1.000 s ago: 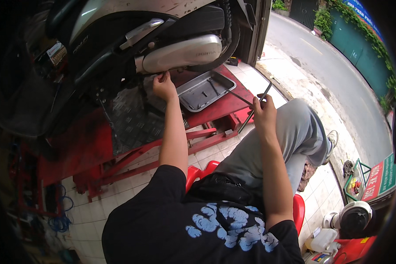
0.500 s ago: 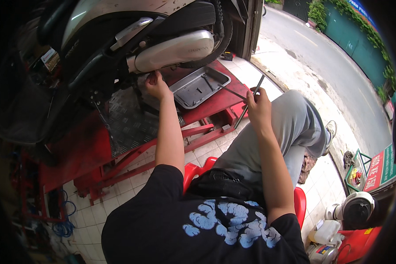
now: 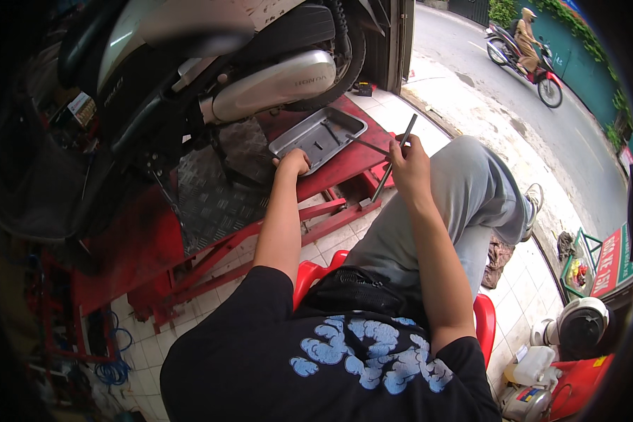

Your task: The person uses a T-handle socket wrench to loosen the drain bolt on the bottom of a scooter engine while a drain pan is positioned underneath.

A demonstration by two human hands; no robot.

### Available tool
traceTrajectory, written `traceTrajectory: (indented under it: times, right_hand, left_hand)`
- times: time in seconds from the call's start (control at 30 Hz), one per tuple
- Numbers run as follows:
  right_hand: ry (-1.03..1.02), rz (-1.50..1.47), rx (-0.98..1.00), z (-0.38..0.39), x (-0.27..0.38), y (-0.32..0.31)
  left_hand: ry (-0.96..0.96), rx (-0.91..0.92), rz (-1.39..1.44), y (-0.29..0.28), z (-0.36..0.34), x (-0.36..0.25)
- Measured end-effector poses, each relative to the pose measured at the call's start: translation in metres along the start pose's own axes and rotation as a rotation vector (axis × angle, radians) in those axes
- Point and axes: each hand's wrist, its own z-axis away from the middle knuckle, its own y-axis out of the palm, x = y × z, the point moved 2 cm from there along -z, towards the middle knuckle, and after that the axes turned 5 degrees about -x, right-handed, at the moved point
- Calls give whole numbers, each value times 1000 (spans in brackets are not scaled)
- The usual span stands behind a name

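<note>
My left hand [image 3: 294, 163] is closed at the near-left corner of a grey metal tray [image 3: 283, 145], its fingers curled at the rim. Whether it also holds something small is hidden. Several small dark metal parts lie in the tray, among them a short bolt-like piece [image 3: 318, 145]. In my right hand [image 3: 409, 163], above my thigh, is a T-handle wrench [image 3: 412, 123]; its shaft points left over the tray's right side. Beyond the tray stands a motor scooter [image 3: 274, 86] with a silver engine cover.
The scooter and tray rest on a red lift [image 3: 355, 158] with a black tread plate [image 3: 218, 211]. I sit on a red plastic stool [image 3: 484, 323]. Containers [image 3: 534, 366] stand at lower right, a blue hose [image 3: 112, 369] lies at lower left. A motorcyclist [image 3: 527, 46] rides along the street.
My left hand has come down from beneath the scooter's engine cover to the tray's near corner. My right hand still holds the wrench, barely shifted. A motorcyclist has appeared on the street.
</note>
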Motion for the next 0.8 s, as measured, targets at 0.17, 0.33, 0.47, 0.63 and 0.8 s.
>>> traceTrajectory:
  times: [0.17, 0.33, 0.47, 0.63, 0.8]
  right_hand:
    - [14, -14, 5, 0, -2, -2]
    - [-9, -11, -23, -2, -3, -3]
    - [17, -10, -20, -1, -1, -5]
    - [37, -37, 7, 5, 17, -6]
    - [-17, 11, -18, 0, 1, -4]
  left_hand:
    - [-2, -119, -41, 0, 13, -15]
    - [79, -106, -24, -3, 21, -25]
    - [-14, -337, 310, -13, 14, -25]
    - [55, -508, 1360, -23, -27, 12]
    - [209, -418, 2201, -35, -31, 0]
